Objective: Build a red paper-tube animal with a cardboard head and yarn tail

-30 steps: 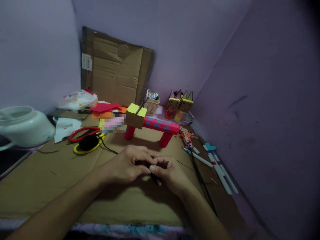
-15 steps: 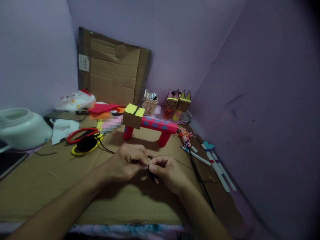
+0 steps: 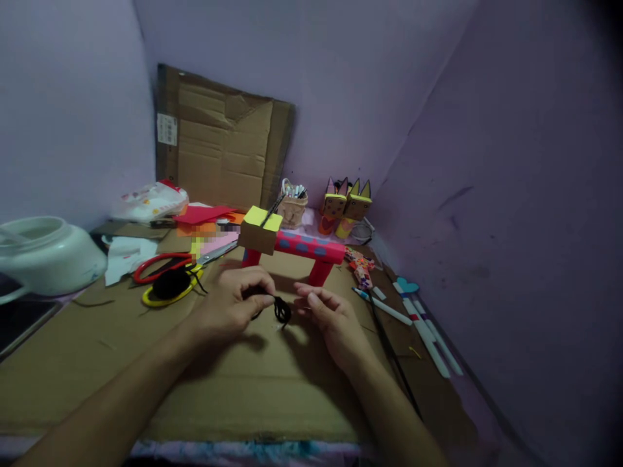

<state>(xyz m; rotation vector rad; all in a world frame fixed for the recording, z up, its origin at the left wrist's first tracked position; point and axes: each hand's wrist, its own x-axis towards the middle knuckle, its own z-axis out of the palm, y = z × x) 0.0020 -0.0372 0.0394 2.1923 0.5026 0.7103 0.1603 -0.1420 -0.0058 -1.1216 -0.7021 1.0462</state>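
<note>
Left hand (image 3: 232, 305) pinches small looped black yarn bundle (image 3: 282, 312) between thumb and finger, in front of spotted red tube figure (image 3: 311, 245). Right hand (image 3: 337, 323), also before figure, fingers parted, nothing visibly held. Yarn ball (image 3: 171, 283) left of figure. Step looks like shaping or binding loops; next move probably calls for steady left pinch, right fingertips catching loose strand.

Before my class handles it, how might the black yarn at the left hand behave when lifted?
The yarn is probably floppy: its thin strands curl into loops. It is likely light, since the left hand merely pinches it. The loops might tangle, bunched together as they are.
</note>
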